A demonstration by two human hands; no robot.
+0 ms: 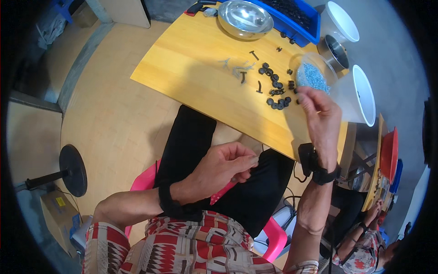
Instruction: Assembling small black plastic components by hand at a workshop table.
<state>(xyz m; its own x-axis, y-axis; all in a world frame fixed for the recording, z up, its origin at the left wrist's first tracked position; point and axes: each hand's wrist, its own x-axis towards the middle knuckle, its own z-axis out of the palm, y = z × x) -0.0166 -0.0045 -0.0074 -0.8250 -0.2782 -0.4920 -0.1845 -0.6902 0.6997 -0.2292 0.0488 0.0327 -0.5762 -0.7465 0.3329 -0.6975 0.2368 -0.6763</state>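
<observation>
Right hand [323,112], fingertips drawn together, beside small round black pieces [275,78] on a yellow wooden surface [191,64]; left hand [221,165] curled above black trousers [189,144]. Either's grip: cannot tell.

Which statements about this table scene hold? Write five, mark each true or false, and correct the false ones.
1. The blue tray holds dark pieces. True.
2. The left hand is over the lap, off the yellow table. True.
3. The right hand is inside the blue tray. False: it is near the clear tub of bluish metal pieces.
4. The steel bowl stands at the table's near edge. False: it stands on the far side.
5. The red basin is at the picture's left. False: it is at the right.
</observation>
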